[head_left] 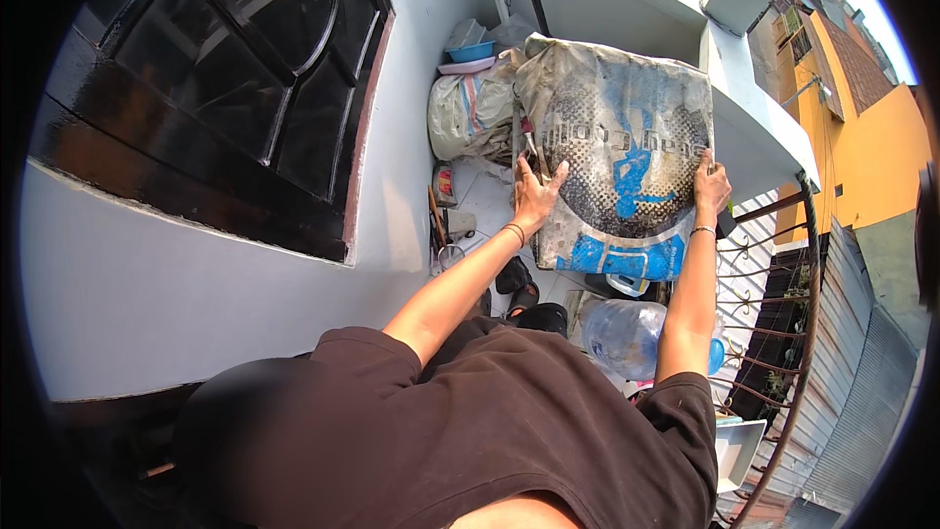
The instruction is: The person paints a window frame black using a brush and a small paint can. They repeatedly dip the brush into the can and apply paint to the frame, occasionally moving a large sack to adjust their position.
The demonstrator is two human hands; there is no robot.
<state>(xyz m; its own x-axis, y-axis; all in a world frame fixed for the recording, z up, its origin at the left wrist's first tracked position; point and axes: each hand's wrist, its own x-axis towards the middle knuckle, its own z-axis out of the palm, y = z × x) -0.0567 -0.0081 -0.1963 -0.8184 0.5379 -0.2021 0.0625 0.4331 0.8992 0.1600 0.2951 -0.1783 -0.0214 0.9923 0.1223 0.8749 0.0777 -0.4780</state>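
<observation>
A worn, dirty printed sack [627, 162], whitish with blue and black patterns, spreads over something flat and boxy in front of me. What lies underneath is hidden. My left hand [537, 198] grips its left edge, thumb lying on top and fingers partly out of sight. Beside that thumb, a slim tool with a reddish end [529, 132], perhaps a brush, rests along the sack's edge; whether my fingers touch it I cannot tell. At the opposite edge my right hand [712, 186] is closed on the sack's side, its fingertips partly hidden.
A stuffed white striped sack [472, 116] with a blue tub [470, 51] above it stands by the wall. Nearer me lies a large clear water bottle [627, 338]. A metal railing [809, 274] borders the right side; a dark-framed window [235, 88] is at left.
</observation>
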